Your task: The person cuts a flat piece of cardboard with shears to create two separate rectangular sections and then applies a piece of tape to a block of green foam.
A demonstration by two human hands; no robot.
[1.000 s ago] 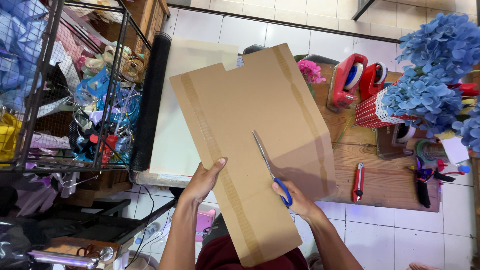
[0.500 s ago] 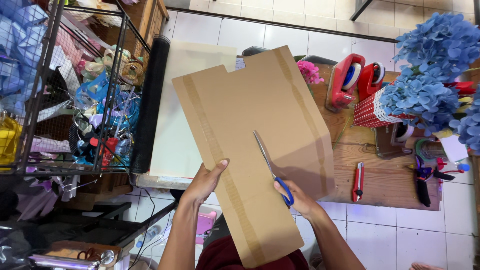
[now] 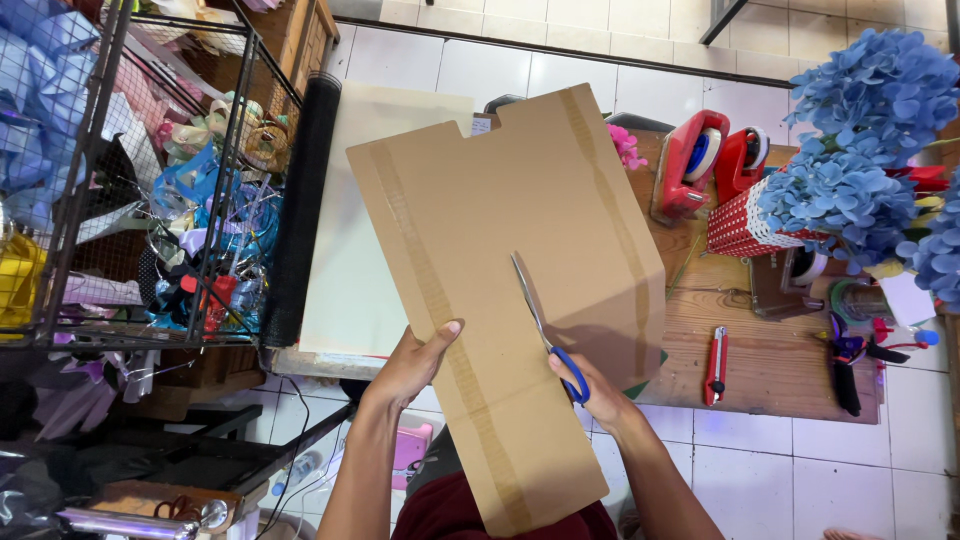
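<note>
A left hand (image 3: 410, 365) grips the edge of a taped brown cardboard (image 3: 510, 280) sheet held over a wooden table (image 3: 770, 360). The right hand (image 3: 590, 390), fingers closed through blue-handled scissors (image 3: 545, 330), has the blades on the sheet. Red tape dispensers (image 3: 700, 160) stand beside blue flowers (image 3: 860, 150).

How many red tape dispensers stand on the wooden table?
2: the larger red tape dispenser left, a smaller red tape dispenser beside it, right; the blue flowers may hide others.

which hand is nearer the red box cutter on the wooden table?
Right. The right hand, gripping the blue-handled scissors, sits just left of the red box cutter. The left hand holds the cardboard sheet at its far edge, much further away.
</note>
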